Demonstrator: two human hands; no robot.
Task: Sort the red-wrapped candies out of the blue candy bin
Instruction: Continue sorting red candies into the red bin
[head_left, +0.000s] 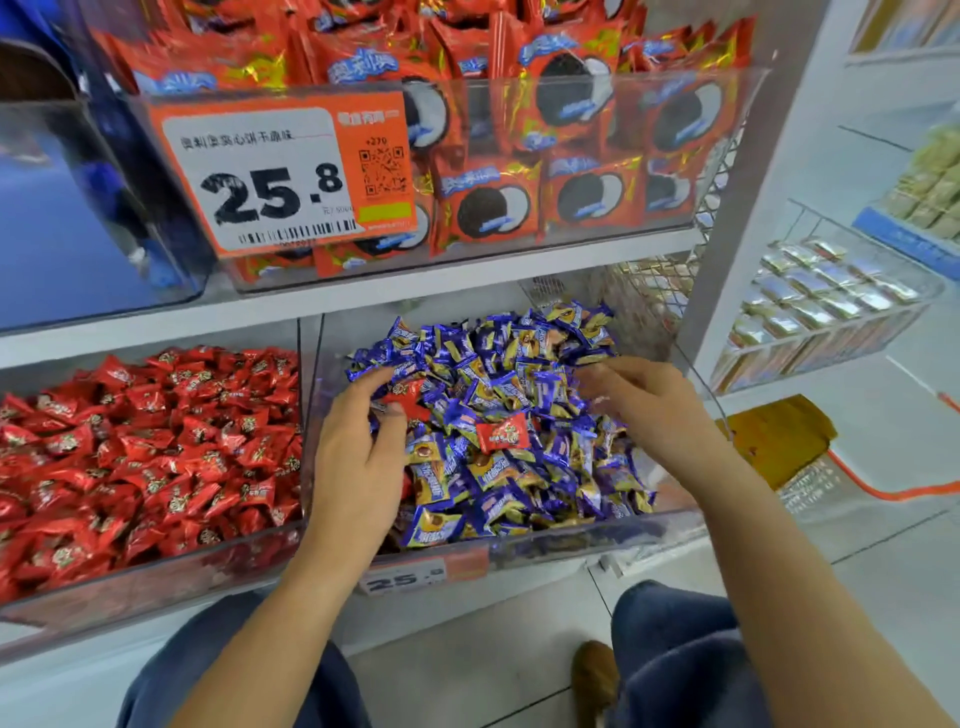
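While among blue candies (519, 415), left hand (358, 457) fingers pinching red candy (408, 397), right hand (644, 405) fingers loosely curled, empty

Bright, even shop light from above, shadows faint. Glare streaks the clear bin fronts (519, 104) toward twelve o'clock. Wide-angle bending curves shelf lines at nine and three; edges slightly soft.

At twelve o'clock a clear bin (717, 156) holds red cookie packets (488, 208), fronted by an orange price tag (280, 176) reading 25.8. At three o'clock a wire basket (831, 343) carries silvery packets (826, 280). At four o'clock lies a yellow bag (779, 436).
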